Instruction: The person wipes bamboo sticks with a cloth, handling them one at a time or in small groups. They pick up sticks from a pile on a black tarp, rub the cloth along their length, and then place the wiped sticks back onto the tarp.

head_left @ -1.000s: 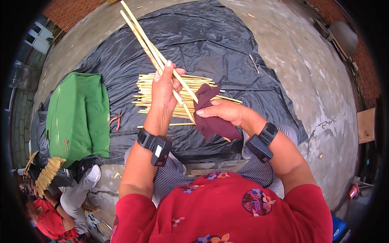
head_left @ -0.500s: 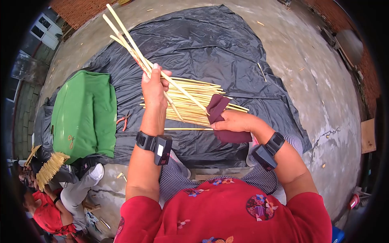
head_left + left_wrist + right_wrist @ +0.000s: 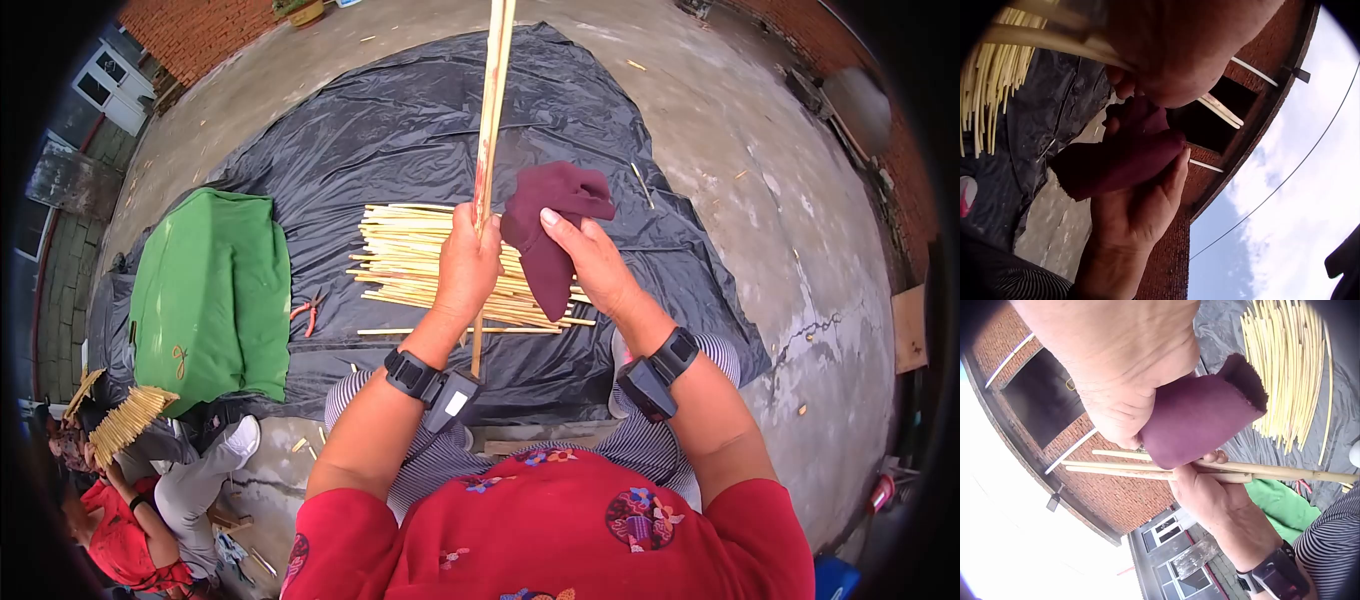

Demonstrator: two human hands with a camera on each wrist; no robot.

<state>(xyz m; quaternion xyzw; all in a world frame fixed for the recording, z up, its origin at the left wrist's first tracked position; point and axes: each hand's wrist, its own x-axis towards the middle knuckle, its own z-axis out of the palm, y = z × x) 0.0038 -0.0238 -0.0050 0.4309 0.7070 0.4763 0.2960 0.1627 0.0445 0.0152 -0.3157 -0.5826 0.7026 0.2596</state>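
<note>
The left hand (image 3: 468,262) grips a few long pale stalks (image 3: 492,110), which stand nearly upright in the head view and show reddish marks just above the fist. Close by on its right, the right hand (image 3: 597,265) holds a dark maroon cloth (image 3: 548,240), thumb on top, one corner hanging down. In the right wrist view the cloth (image 3: 1200,419) is folded over beside the stalks (image 3: 1272,470) and the left hand (image 3: 1213,500); whether it touches the stalks is unclear.
Many stalks (image 3: 400,245) lie in a pile on black sheeting (image 3: 400,120). Left of them are red-handled pliers (image 3: 311,315) and a green cloth (image 3: 205,300). Another person (image 3: 125,530) sits at lower left, holding a row of short stalks (image 3: 130,425).
The held stalks have swung from leaning left to nearly upright, and the left hand has moved right. The right hand with the cloth has risen and come off the lower end of a stalk.
</note>
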